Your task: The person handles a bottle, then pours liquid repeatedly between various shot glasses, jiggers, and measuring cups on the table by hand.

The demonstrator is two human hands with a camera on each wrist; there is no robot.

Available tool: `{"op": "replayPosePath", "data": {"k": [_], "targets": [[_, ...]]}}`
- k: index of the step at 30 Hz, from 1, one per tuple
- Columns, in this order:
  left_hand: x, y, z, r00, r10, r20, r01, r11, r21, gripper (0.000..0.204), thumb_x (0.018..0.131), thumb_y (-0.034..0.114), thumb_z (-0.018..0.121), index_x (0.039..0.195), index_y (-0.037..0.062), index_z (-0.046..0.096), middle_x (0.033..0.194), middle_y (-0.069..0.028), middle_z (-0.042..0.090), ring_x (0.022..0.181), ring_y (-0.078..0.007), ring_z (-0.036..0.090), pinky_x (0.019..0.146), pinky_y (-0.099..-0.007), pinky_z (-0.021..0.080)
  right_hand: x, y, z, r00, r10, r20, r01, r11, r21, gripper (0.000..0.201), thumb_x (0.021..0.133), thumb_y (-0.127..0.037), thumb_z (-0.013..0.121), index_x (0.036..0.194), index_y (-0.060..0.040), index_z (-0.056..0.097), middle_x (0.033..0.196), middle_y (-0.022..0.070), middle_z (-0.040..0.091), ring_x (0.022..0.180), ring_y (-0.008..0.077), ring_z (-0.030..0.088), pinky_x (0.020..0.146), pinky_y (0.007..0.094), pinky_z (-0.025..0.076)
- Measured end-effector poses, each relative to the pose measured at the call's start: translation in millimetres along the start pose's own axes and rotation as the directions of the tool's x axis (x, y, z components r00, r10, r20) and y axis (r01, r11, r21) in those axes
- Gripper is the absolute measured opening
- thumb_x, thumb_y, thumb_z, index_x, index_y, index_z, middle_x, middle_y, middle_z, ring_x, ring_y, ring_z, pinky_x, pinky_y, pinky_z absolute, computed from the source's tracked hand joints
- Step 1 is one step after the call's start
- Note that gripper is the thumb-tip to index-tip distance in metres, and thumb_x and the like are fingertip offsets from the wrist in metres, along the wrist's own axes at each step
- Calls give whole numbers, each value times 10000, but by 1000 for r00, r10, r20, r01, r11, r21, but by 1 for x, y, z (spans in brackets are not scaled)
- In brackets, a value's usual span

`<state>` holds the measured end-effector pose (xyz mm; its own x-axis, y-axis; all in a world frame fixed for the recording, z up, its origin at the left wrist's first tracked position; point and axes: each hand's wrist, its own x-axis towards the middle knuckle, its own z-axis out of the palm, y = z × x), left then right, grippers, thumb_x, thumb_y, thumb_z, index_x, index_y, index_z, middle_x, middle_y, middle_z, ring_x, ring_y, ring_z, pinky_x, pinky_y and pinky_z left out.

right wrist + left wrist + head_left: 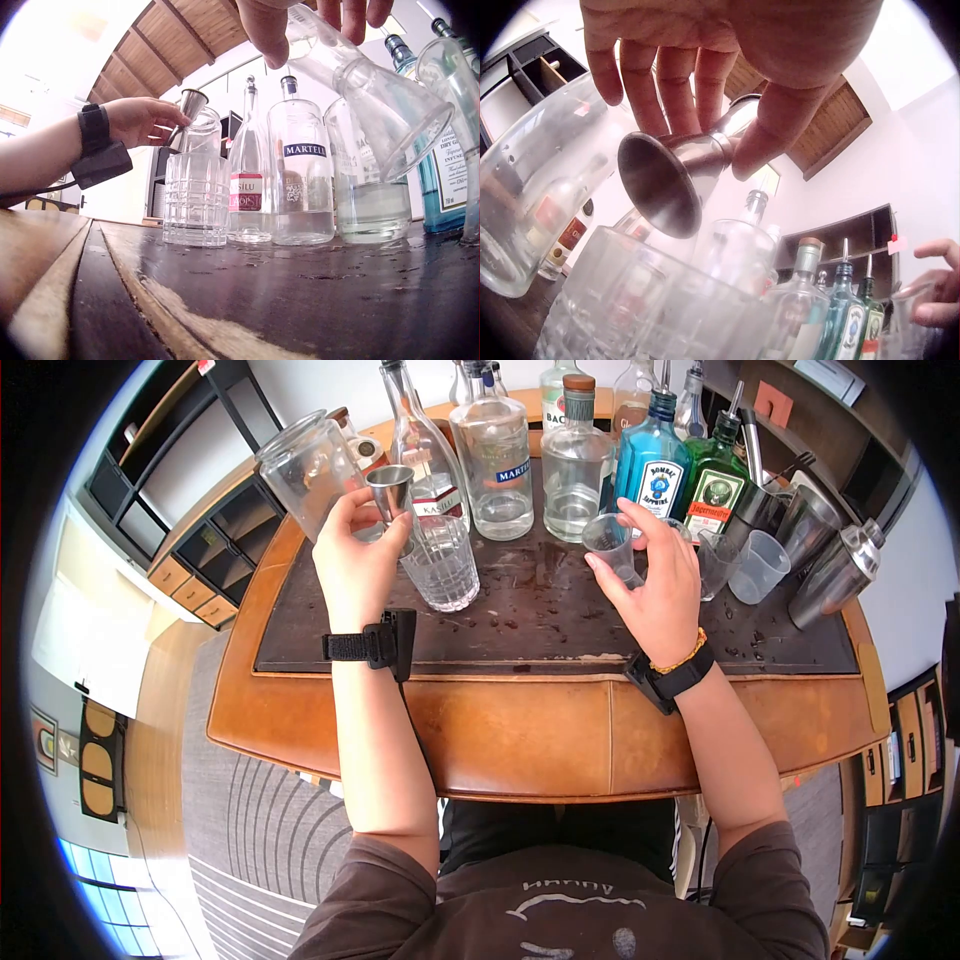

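My left hand [358,555] pinches a metal double jigger [392,495] between thumb and fingers, just above a cut-glass tumbler [443,565]. In the left wrist view the jigger [664,180] is tilted, one wide mouth facing the camera, over the tumbler's rim [660,259]. My right hand [660,585] holds a small clear double-ended measure [612,545] between thumb and fingers. The right wrist view shows this clear measure [375,97] tilted, its flared end down and to the right, above the dark tabletop.
Bottles stand in a row behind, including a Martell bottle [497,470], a blue bottle [652,465] and a green bottle [715,480]. A large glass jar [312,475] is at left. Clear cups [760,568] and a metal shaker [835,578] stand at right. Drops wet the dark tabletop [520,630].
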<state>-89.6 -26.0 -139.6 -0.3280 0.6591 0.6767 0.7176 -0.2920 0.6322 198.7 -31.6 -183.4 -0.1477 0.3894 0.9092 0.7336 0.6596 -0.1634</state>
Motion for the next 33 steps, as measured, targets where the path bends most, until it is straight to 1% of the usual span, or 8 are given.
{"op": "replayPosePath", "data": {"k": [1, 3, 11, 20, 26, 33], "targets": [[0, 0, 0, 1000, -3, -1, 3, 1000, 7, 381, 730, 149, 804, 1071, 44, 672, 850, -66, 704, 857, -175, 666, 832, -342, 510, 0, -1, 0, 1000, 1, 1, -1, 1000, 0, 635, 727, -164, 823, 1292, -113, 538, 1078, 45, 668, 779, 204, 594, 781, 348, 471], [0, 0, 0, 1000, -8, -2, 8, 1000, 14, 376, 729, 145, 802, 1069, 50, 674, 848, -65, 705, 859, -176, 666, 832, -343, 509, 0, -3, -1, 999, 29, 26, -30, 999, 15, 571, 759, -201, 790, 1264, -119, 538, 1077, 73, 646, 950, 270, 614, 814, 390, 447], [-1, 4, -3, 999, -41, 14, 40, 999, 31, 339, 732, 110, 780, 1052, 60, 680, 851, -69, 707, 876, -188, 667, 840, -350, 506, 0, -2, -1, 999, 34, 31, -35, 999, 22, 576, 760, -206, 790, 1270, -122, 536, 1078, 71, 645, 955, 268, 613, 821, 388, 446], [0, 5, -3, 998, -54, 21, 52, 996, 67, 340, 726, 104, 781, 1049, 63, 685, 853, -77, 704, 871, -198, 663, 836, -351, 507, 0, -3, -1, 999, 37, 31, -38, 999, 18, 577, 760, -210, 790, 1272, -124, 538, 1097, 77, 646, 972, 270, 615, 832, 395, 449], [1, 0, -3, 1000, -26, 12, 25, 998, 62, 347, 717, 104, 787, 1047, 65, 688, 846, -75, 700, 853, -195, 656, 820, -349, 509, 0, -4, -2, 998, 47, 37, -48, 999, 20, 573, 764, -212, 787, 1272, -123, 539, 1096, 77, 646, 973, 276, 614, 838, 399, 450], [1, 2, -3, 999, -35, 8, 34, 997, 72, 345, 715, 105, 789, 1044, 70, 693, 851, -76, 696, 854, -202, 658, 819, -353, 512, 1, -3, -2, 998, 43, 36, -44, 999, 17, 571, 763, -210, 786, 1269, -121, 539, 1089, 79, 646, 968, 279, 613, 834, 399, 449]]}}
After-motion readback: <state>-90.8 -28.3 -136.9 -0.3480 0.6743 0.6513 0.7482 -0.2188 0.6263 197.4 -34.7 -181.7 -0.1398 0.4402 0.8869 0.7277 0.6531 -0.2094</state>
